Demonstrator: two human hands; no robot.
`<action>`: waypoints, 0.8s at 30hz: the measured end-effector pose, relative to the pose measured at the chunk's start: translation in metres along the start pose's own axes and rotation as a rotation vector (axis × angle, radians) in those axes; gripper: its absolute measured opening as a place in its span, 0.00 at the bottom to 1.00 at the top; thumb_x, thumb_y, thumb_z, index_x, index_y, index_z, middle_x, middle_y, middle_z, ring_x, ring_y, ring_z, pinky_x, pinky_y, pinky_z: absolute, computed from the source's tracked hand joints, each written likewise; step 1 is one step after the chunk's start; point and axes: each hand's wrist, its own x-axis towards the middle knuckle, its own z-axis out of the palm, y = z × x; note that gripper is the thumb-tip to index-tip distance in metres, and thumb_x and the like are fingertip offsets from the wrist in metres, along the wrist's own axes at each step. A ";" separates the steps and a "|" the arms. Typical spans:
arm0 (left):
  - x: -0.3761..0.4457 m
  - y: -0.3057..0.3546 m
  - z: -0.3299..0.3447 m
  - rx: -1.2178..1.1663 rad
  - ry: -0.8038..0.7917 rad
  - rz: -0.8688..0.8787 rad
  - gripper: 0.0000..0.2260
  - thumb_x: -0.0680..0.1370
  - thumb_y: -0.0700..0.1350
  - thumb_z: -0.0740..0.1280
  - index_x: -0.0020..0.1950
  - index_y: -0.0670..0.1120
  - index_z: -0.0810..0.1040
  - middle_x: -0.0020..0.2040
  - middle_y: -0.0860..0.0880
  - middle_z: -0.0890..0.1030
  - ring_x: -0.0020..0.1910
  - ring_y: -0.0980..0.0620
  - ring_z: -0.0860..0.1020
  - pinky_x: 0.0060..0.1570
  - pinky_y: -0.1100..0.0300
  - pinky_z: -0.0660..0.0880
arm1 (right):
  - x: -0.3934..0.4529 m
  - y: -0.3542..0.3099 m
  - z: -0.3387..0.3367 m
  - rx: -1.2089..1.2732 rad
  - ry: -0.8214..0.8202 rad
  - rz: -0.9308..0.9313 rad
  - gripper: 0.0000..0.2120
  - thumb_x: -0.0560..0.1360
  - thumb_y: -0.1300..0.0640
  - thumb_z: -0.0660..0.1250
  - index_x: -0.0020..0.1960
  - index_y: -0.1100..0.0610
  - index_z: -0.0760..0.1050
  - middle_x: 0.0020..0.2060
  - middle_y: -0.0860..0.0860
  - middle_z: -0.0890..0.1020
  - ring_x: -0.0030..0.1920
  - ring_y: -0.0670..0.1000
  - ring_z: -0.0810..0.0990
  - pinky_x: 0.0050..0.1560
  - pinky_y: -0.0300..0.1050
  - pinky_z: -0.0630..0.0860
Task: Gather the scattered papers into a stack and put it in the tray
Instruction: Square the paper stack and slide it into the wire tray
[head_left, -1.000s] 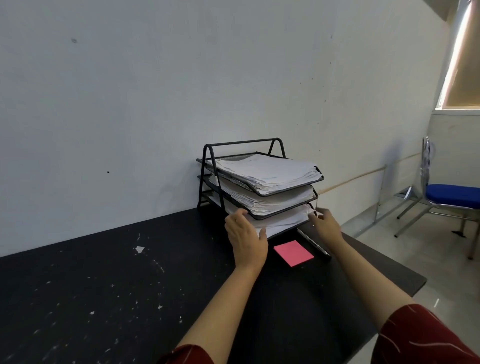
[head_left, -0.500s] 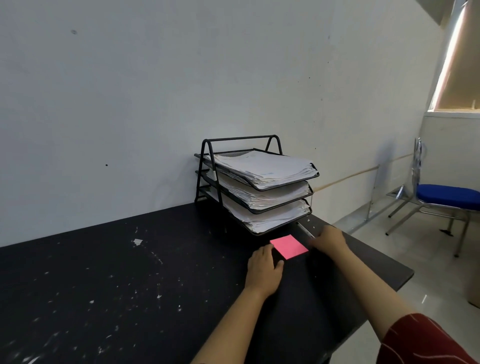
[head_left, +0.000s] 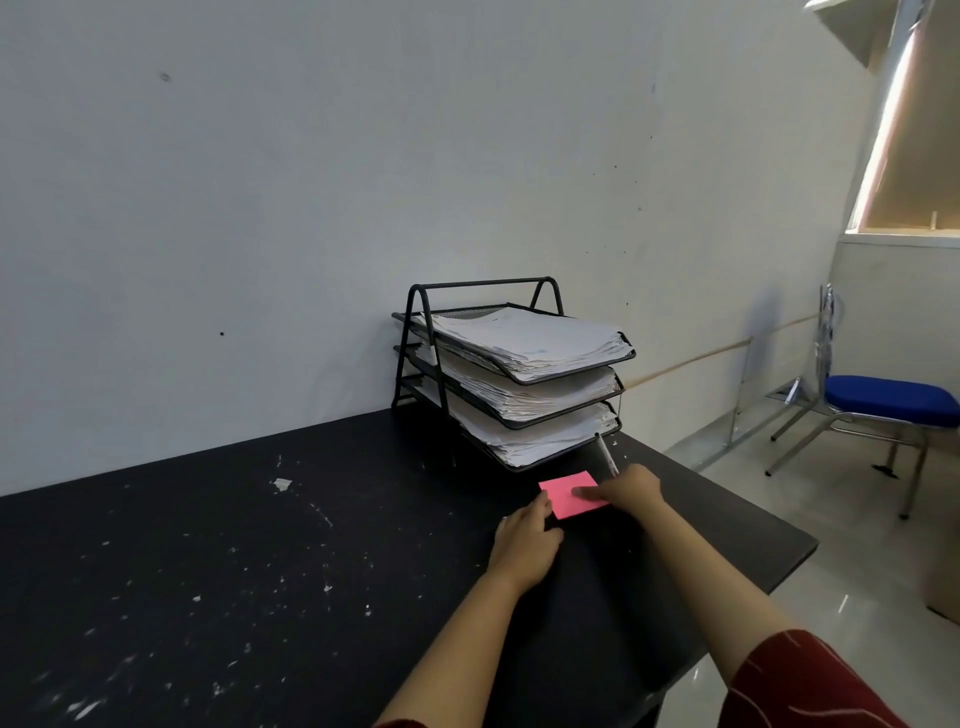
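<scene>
A black wire three-tier tray (head_left: 423, 332) stands against the wall at the table's far right. Each tier holds a stack of white papers (head_left: 524, 340). In front of it a pink sticky-note pad (head_left: 563, 493) lies flat on the black table (head_left: 234, 545). My right hand (head_left: 626, 488) holds a pen (head_left: 605, 453) upright, its thumb lying on the pad's right part. My left hand (head_left: 524, 540) rests flat on the table, fingertips touching the pad's left edge.
The table's right edge runs close behind my right arm, with tiled floor beyond it. A blue-seated metal chair (head_left: 891, 400) stands on the floor at far right. White flecks and a paper scrap (head_left: 282, 484) dot the table's left half.
Both hands drew back from the bottom tray's papers to the pink pad. My right hand picked up the pen that lay beside the tray and moved onto the pad.
</scene>
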 end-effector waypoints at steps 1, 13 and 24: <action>-0.001 0.000 -0.001 -0.052 -0.006 -0.007 0.28 0.77 0.46 0.60 0.77 0.50 0.57 0.72 0.52 0.68 0.73 0.52 0.63 0.73 0.56 0.55 | -0.001 -0.001 -0.002 -0.015 -0.046 0.015 0.27 0.67 0.39 0.74 0.44 0.61 0.70 0.37 0.53 0.75 0.44 0.52 0.76 0.43 0.41 0.69; -0.044 -0.035 -0.062 -0.638 0.359 -0.145 0.18 0.78 0.47 0.66 0.65 0.43 0.68 0.47 0.50 0.76 0.45 0.54 0.76 0.42 0.63 0.73 | -0.057 -0.032 0.014 0.445 -0.593 -0.145 0.06 0.76 0.55 0.69 0.43 0.55 0.75 0.23 0.46 0.64 0.21 0.42 0.55 0.20 0.32 0.51; -0.078 -0.101 -0.153 -0.487 0.484 -0.134 0.20 0.73 0.35 0.70 0.57 0.51 0.68 0.47 0.45 0.80 0.44 0.50 0.81 0.43 0.60 0.79 | -0.092 -0.141 0.111 0.559 -0.446 -0.327 0.12 0.74 0.55 0.71 0.55 0.58 0.80 0.30 0.49 0.72 0.27 0.45 0.66 0.24 0.36 0.61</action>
